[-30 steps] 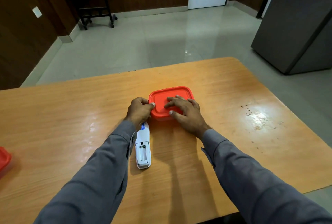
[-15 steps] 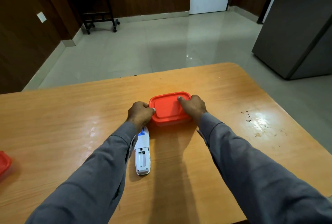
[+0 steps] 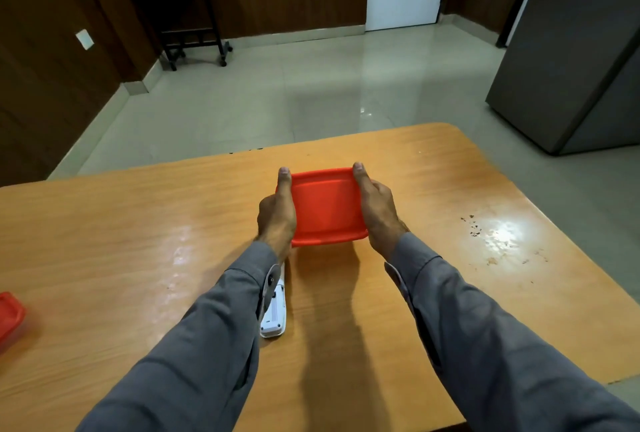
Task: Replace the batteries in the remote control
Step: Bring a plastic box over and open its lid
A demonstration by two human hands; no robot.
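A red lidded container (image 3: 325, 206) is held above the wooden table (image 3: 138, 241) between both hands. My left hand (image 3: 277, 215) grips its left side with the thumb along the lid's edge. On the right side my right hand (image 3: 375, 208) grips the same way. A white remote control (image 3: 274, 314) lies face down on the table under my left forearm, its open battery bay partly hidden by the sleeve. No batteries are visible.
Another red container (image 3: 8, 319) sits at the table's left edge. Dark specks and a glare patch (image 3: 498, 234) mark the right side of the table. Beyond the table are a tiled floor, a dark side table (image 3: 180, 12) and a grey cabinet (image 3: 581, 50).
Both hands moved from the container's top and near corners to its sides, and the container has come up off the table toward me. The remote has not moved.
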